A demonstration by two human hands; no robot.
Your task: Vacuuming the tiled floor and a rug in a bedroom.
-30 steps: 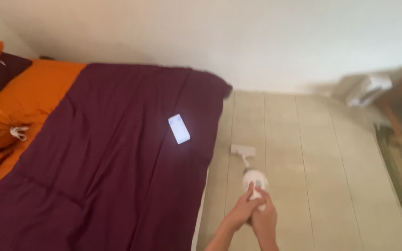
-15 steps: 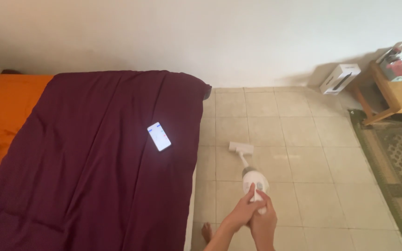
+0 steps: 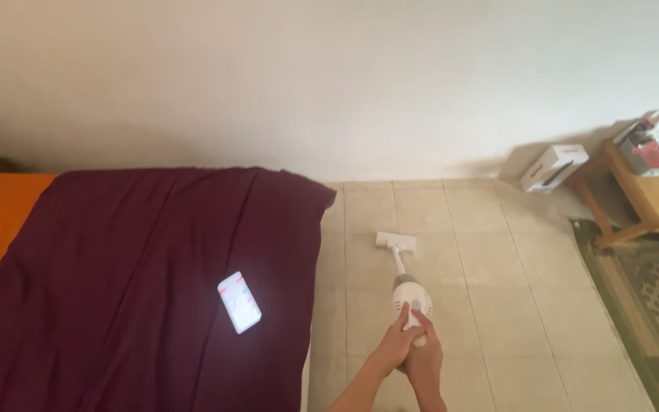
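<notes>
Both hands wrap the handle of a white stick vacuum [image 3: 411,299]: left hand [image 3: 395,347] and right hand [image 3: 425,357] closed around it together. Its head rests on the tiled floor [image 3: 490,290], beside the purple blanket's [image 3: 131,290] edge, where a lit phone [image 3: 239,302] lies.

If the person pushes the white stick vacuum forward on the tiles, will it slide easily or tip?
The vacuum probably glides easily, as the tiled floor looks smooth. Its flat head lies wide, so tipping seems unlikely. Both hands, left and right, grip it, suggesting some weight.
</notes>
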